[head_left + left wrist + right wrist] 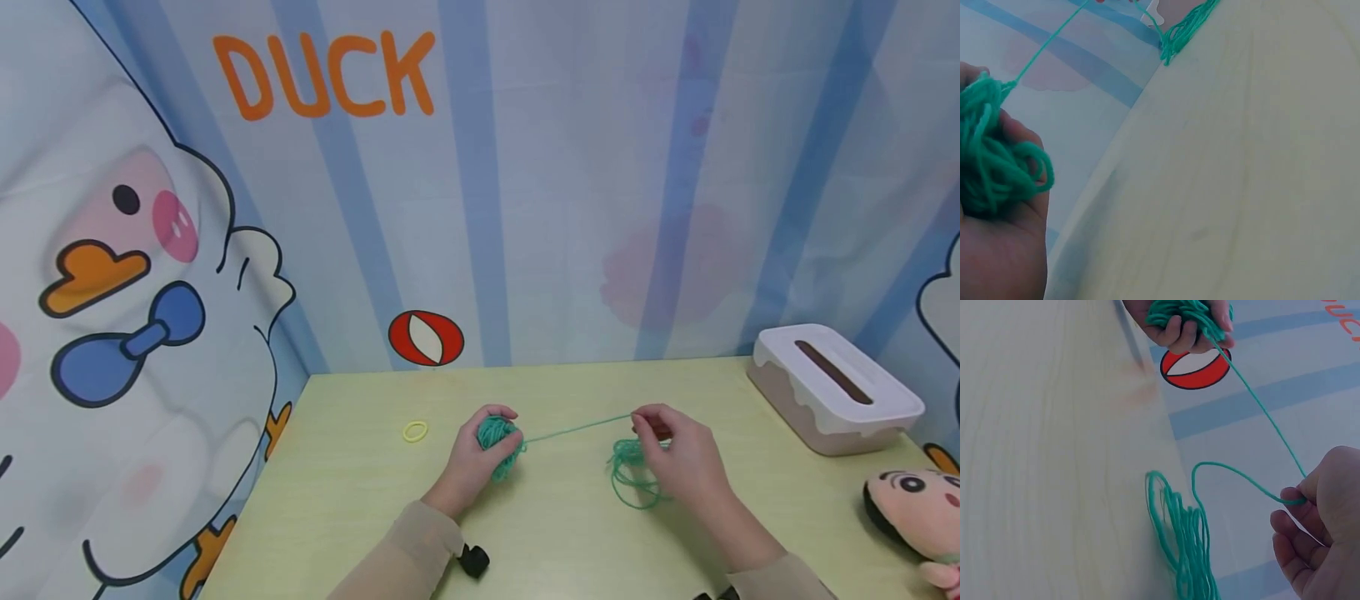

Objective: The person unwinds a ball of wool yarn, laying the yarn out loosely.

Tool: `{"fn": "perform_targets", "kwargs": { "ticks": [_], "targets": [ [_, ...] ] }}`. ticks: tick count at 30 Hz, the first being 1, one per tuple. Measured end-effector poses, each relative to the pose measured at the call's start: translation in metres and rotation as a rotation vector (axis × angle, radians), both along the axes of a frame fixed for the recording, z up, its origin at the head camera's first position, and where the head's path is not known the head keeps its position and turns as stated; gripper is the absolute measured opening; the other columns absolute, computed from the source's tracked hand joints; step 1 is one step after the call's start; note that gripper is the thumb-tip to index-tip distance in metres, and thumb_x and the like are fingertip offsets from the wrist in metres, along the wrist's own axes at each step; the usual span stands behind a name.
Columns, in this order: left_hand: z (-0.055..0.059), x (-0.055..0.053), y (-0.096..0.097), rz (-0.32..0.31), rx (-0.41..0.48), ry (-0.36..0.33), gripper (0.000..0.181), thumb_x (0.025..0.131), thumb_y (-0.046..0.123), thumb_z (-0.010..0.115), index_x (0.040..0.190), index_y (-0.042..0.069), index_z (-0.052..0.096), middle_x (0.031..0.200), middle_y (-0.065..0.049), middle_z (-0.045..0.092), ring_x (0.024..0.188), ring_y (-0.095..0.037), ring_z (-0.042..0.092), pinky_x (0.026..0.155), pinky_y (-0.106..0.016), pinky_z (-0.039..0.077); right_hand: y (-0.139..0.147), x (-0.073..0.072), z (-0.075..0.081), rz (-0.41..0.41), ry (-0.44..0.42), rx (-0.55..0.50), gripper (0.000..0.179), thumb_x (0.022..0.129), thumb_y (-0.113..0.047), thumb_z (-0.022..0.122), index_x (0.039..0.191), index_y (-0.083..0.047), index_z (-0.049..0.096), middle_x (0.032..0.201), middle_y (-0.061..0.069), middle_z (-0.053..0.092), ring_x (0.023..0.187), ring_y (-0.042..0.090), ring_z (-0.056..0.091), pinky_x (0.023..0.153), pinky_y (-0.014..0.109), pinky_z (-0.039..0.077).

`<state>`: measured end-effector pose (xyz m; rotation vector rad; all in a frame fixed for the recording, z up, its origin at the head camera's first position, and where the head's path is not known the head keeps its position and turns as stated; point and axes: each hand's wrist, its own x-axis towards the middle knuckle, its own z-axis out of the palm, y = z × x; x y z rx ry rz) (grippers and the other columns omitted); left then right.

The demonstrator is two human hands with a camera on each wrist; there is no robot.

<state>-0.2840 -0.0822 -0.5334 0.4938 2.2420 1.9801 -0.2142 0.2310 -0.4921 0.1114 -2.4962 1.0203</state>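
Note:
My left hand (476, 457) grips a ball of green yarn (497, 443), thumb across its front and fingers curled behind it. Small loops stick out of the ball (997, 156) in the left wrist view. A taut strand (577, 427) runs from it to my right hand (686, 454), which pinches the yarn between thumb and fingertips. In the right wrist view the strand bends at the pinch of the right hand (1329, 525) and curves slackly down to a loose bundle of green yarn (1188, 544). That bundle lies on the table, close below the right hand.
A yellow ring (415, 432) lies on the table (360, 500) left of the left hand. At the back right stands a tissue box (832, 392) with a white lid. A plush doll (915, 512) sits at the right edge. A printed cloth (555, 208) hangs behind the table.

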Motion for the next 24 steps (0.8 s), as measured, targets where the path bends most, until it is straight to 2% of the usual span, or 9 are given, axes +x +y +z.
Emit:
{"fn": "perform_targets", "kwargs": {
  "ticks": [5, 8, 12, 18, 24],
  "targets": [
    [0.001, 0.001, 0.0, 0.019, -0.017, -0.007, 0.039, 0.104, 0.027, 0.078, 0.139, 0.016, 0.063, 0.136, -0.019, 0.068, 0.119, -0.023, 0.062, 0.106, -0.038, 0.054, 0.021, 0.002, 0.0, -0.078, -0.019, 0.012, 0.016, 0.108, -0.018, 0.071, 0.116, -0.006, 0.079, 0.099, 0.007, 0.082, 0.088, 0.018, 0.072, 0.073, 0.02, 0.055],
    [0.0, 0.0, 0.0, 0.013, 0.006, -0.008, 0.041, 0.105, 0.024, 0.077, 0.141, 0.012, 0.062, 0.133, -0.019, 0.068, 0.117, -0.022, 0.063, 0.105, -0.038, 0.055, 0.033, 0.002, -0.002, -0.106, -0.059, 0.024, 0.02, 0.108, -0.021, 0.069, 0.117, -0.006, 0.078, 0.099, 0.008, 0.081, 0.087, 0.018, 0.07, 0.072, 0.02, 0.054],
    [-0.001, -0.001, -0.001, 0.006, 0.035, 0.002, 0.039, 0.105, 0.021, 0.077, 0.139, 0.009, 0.062, 0.129, -0.019, 0.067, 0.114, -0.023, 0.063, 0.102, -0.037, 0.055, 0.049, 0.002, -0.007, -0.113, -0.131, 0.051, 0.025, 0.109, -0.025, 0.068, 0.118, -0.005, 0.079, 0.102, 0.012, 0.081, 0.088, 0.023, 0.072, 0.073, 0.027, 0.055],
    [-0.002, -0.001, 0.0, 0.026, 0.029, 0.004, 0.028, 0.103, 0.024, 0.08, 0.127, 0.016, 0.067, 0.117, -0.005, 0.066, 0.108, -0.021, 0.063, 0.096, -0.036, 0.055, 0.069, 0.002, -0.014, -0.141, -0.257, 0.108, 0.028, 0.107, -0.024, 0.069, 0.118, -0.001, 0.081, 0.11, 0.018, 0.081, 0.094, 0.031, 0.075, 0.078, 0.043, 0.057],
    [-0.003, -0.002, -0.001, -0.006, 0.052, -0.018, 0.039, 0.103, 0.022, 0.079, 0.133, 0.003, 0.063, 0.11, -0.005, 0.071, 0.096, -0.02, 0.074, 0.093, -0.032, 0.061, 0.071, -0.001, -0.018, -0.141, -0.326, 0.149, 0.025, 0.105, -0.022, 0.072, 0.114, -0.001, 0.081, 0.099, 0.014, 0.081, 0.087, 0.025, 0.07, 0.074, 0.039, 0.051]
  ]
}}
